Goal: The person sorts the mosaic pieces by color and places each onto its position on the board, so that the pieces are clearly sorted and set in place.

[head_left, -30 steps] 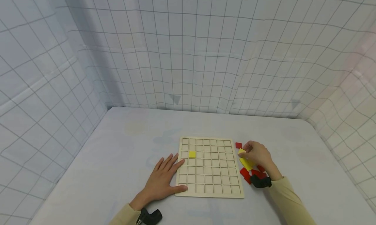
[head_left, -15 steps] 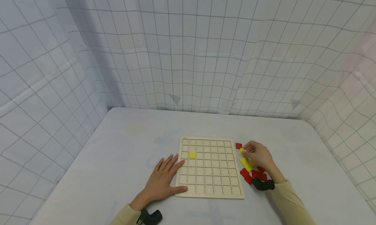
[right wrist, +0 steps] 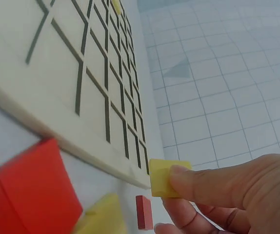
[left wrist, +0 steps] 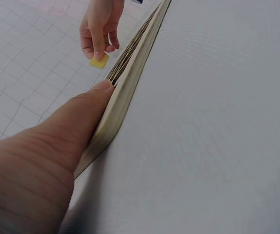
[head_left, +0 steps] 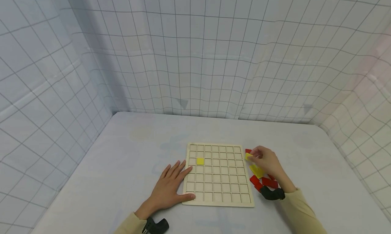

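Note:
A pale wooden grid board [head_left: 220, 179] lies flat on the table, with one yellow square tile [head_left: 200, 161] in a cell toward its upper left. Fingers spread, my left hand [head_left: 168, 188] rests on the board's left edge; its thumb [left wrist: 84, 109] lies over the rim in the left wrist view. Beyond the right edge, my right hand [head_left: 266, 161] pinches another yellow tile [right wrist: 162, 178] between thumb and fingers, above the table. Below that hand lie more yellow tiles [head_left: 256, 171], partly hidden by it.
Several red tiles [head_left: 270, 182] lie near the right wrist, beside the board. A single red tile [right wrist: 144, 213] sits farther back near the board's edge. White grid-patterned curtains [head_left: 210, 64] stand behind and at both sides of the white table [head_left: 146, 135].
My right hand has lifted the pinched yellow tile and moved it slightly left and up, toward the board, partly covering the far red tile. My left hand has stayed in place.

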The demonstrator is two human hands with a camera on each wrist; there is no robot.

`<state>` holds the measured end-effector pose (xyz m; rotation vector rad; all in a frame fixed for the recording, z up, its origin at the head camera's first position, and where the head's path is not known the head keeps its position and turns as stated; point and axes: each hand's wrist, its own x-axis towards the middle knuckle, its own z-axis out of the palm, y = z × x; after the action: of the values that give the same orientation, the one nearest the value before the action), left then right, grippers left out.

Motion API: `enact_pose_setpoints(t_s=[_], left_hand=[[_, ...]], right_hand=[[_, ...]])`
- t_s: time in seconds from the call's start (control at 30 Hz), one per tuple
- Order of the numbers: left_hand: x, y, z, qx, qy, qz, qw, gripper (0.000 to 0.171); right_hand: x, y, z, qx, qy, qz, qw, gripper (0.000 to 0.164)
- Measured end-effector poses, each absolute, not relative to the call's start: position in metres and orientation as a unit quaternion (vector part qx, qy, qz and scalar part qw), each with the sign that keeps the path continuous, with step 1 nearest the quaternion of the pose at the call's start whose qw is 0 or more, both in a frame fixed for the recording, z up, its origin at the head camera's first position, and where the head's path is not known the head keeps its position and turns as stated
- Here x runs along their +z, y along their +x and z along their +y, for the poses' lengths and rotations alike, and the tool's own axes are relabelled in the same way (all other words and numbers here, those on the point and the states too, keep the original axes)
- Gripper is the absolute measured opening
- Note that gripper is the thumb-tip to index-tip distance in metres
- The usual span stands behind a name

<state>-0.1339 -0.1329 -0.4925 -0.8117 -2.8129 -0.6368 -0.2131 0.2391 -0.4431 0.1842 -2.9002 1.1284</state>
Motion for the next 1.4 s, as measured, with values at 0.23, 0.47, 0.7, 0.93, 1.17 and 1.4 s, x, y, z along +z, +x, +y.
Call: enact_pose_setpoints(t_s=[0.23,0.47,0.7,0.93,1.17,1.4], left_hand=[[-0.494,-0.134,-0.133,-0.208,-0.27,-0.938,0.068,0.089],[-0.495,-0.134,-0.132,-0.209,-0.276,-0.934,0.085,0.089],[-0.495,-0.133,-0.132,-0.214,-0.272,-0.934,0.082,0.089],[-0.495,-0.134,-0.132,-0.202,-0.267,-0.94,0.07,0.089],[-0.492,-0.134,-0.132,-0.199,-0.264,-0.942,0.065,0.089],[-0.492,-0.134,-0.132,-0.206,-0.266,-0.939,0.074,0.089]], right_hand=[[-0.437,-0.211,0.219,0.385,0.101,-0.917,0.02,0.014],[-0.434,-0.211,0.199,0.408,0.143,-0.901,0.029,0.012],[-0.437,-0.214,0.179,0.412,0.168,-0.895,0.019,0.01],[-0.443,-0.22,0.16,0.41,0.2,-0.89,-0.001,0.008],[-0.444,-0.223,0.143,0.396,0.23,-0.889,-0.007,0.008],[-0.446,-0.225,0.131,0.394,0.228,-0.889,-0.037,0.007]])
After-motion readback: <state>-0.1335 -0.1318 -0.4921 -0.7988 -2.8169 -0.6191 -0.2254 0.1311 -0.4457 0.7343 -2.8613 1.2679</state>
